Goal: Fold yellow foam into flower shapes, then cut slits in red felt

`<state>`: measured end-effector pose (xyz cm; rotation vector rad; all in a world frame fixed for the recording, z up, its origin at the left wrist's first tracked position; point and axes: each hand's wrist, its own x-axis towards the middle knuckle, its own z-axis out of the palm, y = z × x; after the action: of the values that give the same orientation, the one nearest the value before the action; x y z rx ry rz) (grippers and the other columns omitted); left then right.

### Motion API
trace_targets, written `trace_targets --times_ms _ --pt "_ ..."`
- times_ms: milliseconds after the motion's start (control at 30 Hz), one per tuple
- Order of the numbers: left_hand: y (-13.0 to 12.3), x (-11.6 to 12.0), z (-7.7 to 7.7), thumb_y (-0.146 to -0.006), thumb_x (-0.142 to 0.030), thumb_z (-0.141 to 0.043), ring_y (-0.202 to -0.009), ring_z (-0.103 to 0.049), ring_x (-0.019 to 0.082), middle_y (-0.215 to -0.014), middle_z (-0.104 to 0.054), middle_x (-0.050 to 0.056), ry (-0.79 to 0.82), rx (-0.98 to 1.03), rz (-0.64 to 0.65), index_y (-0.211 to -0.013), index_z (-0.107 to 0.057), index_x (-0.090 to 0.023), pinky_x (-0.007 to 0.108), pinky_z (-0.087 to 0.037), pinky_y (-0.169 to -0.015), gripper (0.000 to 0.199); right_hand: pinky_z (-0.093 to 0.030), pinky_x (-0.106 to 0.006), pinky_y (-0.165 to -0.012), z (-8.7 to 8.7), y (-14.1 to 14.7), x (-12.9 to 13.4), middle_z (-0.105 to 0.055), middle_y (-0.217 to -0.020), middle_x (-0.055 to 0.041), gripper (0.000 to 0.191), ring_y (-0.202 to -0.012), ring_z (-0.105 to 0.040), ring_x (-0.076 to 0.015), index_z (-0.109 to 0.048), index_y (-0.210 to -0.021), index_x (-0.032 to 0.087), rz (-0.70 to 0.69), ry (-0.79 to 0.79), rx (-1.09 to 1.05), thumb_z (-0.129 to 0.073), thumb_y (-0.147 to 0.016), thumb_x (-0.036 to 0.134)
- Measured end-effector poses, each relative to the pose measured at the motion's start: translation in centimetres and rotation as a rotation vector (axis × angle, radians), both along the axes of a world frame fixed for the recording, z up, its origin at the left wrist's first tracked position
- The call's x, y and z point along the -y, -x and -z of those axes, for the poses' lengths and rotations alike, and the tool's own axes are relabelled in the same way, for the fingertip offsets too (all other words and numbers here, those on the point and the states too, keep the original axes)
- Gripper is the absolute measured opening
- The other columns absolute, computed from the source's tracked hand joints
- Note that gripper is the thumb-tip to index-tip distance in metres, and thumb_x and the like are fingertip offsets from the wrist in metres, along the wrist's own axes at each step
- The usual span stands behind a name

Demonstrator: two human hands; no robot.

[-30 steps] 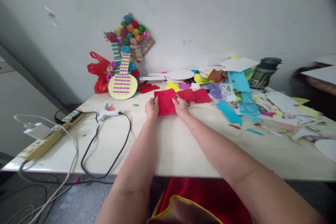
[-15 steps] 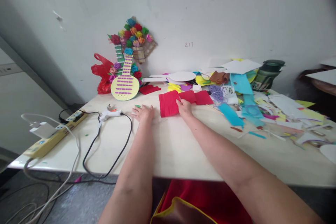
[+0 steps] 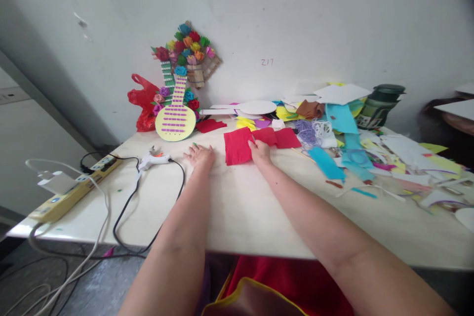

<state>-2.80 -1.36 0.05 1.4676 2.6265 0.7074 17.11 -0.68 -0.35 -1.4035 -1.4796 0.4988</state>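
My left hand (image 3: 201, 155) lies on the tabletop with its fingers spread, holding nothing, left of the red paper. My right hand (image 3: 260, 151) pinches the right edge of a squarish red paper piece (image 3: 237, 146). More red paper (image 3: 288, 138) extends behind and to the right of that hand. A white glue gun (image 3: 154, 159) rests to the left of my left hand, its black cord looping toward the front edge. Another red piece (image 3: 211, 126) lies farther back.
A yellow banjo-shaped craft (image 3: 175, 122) and paper flowers stand at the wall. A power strip (image 3: 70, 192) sits at left. Paper scraps (image 3: 400, 153), purple yarn (image 3: 306, 132) and a green bottle (image 3: 380, 106) are on the right. Part of a person's head shows at far right.
My left hand has shifted slightly left and back over the small green scrap. My right hand keeps its hold on the red paper.
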Motion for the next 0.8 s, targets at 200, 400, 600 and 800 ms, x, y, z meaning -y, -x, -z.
trace_targets --times_ms 200,400,600,800 --pt "2.0 -1.3 0.2 -0.080 -0.045 -0.034 -0.134 -0.014 0.033 -0.144 -0.026 0.018 -0.009 -0.016 -0.012 -0.132 -0.041 -0.012 0.054 0.010 -0.103 0.062 -0.028 -0.026 -0.053 -0.3 -0.1 0.4 -0.041 -0.050 0.0022 0.034 -0.052 -0.038 -0.0140 -0.033 -0.052 0.022 -0.008 0.006 -0.005 -0.046 -0.077 0.040" --pt "4.3 -2.2 -0.1 -0.079 -0.042 -0.038 -0.135 -0.010 0.033 -0.144 -0.026 0.016 0.010 -0.015 -0.058 -0.131 -0.042 -0.014 0.054 0.010 -0.103 0.059 -0.026 -0.026 -0.053 -0.3 0.2 0.4 -0.038 -0.049 0.0026 0.034 -0.053 -0.036 -0.0138 -0.031 -0.051 0.022 -0.020 0.020 0.004 -0.046 -0.077 0.037" --pt "6.0 -3.3 -0.6 -0.081 -0.034 -0.037 -0.135 -0.009 0.032 -0.146 -0.014 0.022 -0.043 0.131 -0.153 -0.135 -0.031 -0.002 0.049 -0.008 -0.106 0.062 -0.025 -0.026 -0.054 -0.2 0.6 0.3 -0.037 -0.048 0.0026 0.034 -0.053 -0.036 -0.0138 -0.031 -0.051 0.022 -0.036 0.007 0.048 -0.045 -0.078 0.038" --pt "4.6 -2.5 -1.0 -0.084 -0.031 -0.040 -0.130 -0.024 0.035 -0.140 -0.028 0.026 -0.189 0.170 0.017 -0.128 -0.038 -0.001 0.048 -0.018 -0.103 0.053 -0.026 -0.027 -0.055 -0.2 0.6 0.3 -0.039 -0.049 0.0016 0.032 -0.055 -0.037 -0.0143 -0.035 -0.052 0.021 -0.036 -0.002 0.058 -0.044 -0.078 0.039"
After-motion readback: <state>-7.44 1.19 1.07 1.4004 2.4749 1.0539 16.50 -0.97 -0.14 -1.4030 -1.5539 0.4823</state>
